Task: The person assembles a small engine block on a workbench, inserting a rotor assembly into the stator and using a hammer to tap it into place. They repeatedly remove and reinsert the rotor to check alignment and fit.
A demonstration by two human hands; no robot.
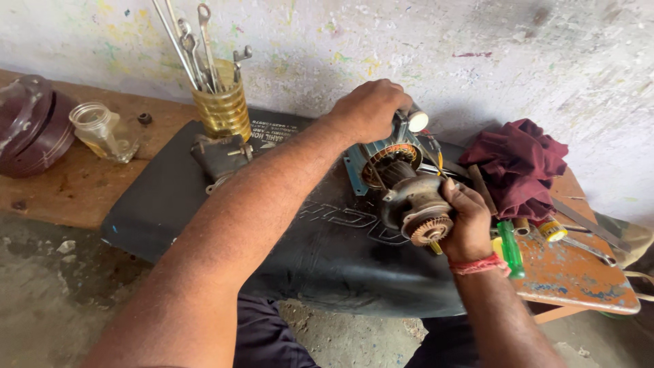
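Note:
A small electric motor lies on a black rubber sheet [320, 245]. Its blue stator housing [371, 160] shows copper windings. My left hand [371, 109] grips the top of the housing, beside a white cap [417, 121]. My right hand [470, 221] holds the grey rotor assembly [415, 208], which sticks partly out of the housing toward me and ends in a ribbed copper commutator [429, 230]. A red thread band circles my right wrist.
A brass-coloured can [221, 109] full of spanners stands at the back left, with a glass jar [99, 129] and dark round covers [30, 126] farther left. At the right lie a maroon cloth [521, 163], a green-handled screwdriver [511, 249] and other tools on a worn orange board [579, 272].

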